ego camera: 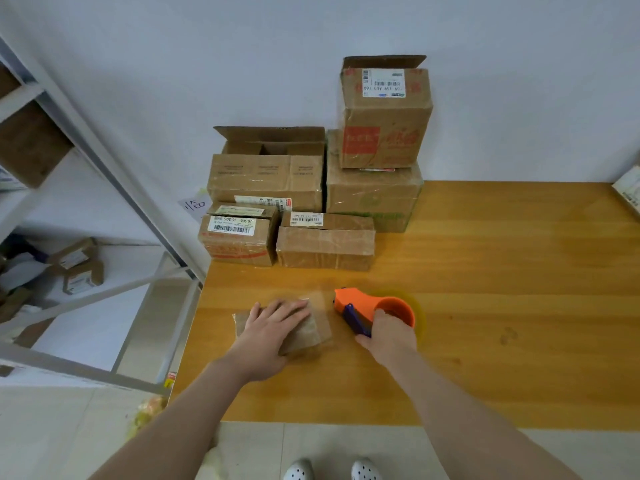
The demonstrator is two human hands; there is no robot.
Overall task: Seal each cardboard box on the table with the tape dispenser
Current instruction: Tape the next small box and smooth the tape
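your left hand (277, 323) lies flat on top of the box (313, 332), fingers straight and slightly spread, pressing down with the palm; nothing is gripped. your right hand (389, 332) is curled round the dark handle of the orange dispenser (362, 303), fingers wrapped under it, its nose pointing left toward the box. the box is small and flat, near the left edge of the table (502, 271), directly under your left hand, with only its right part showing past your fingers. the dispenser sits just right of the box, a small gap between them; a faint clear strip seems to span that gap, though you cannot tell where it ends. the stack (311, 202) of other boxes stands far from both hands, against the wall (207, 64), two of them with open flaps. a shelf (86, 161) stands left of the table.
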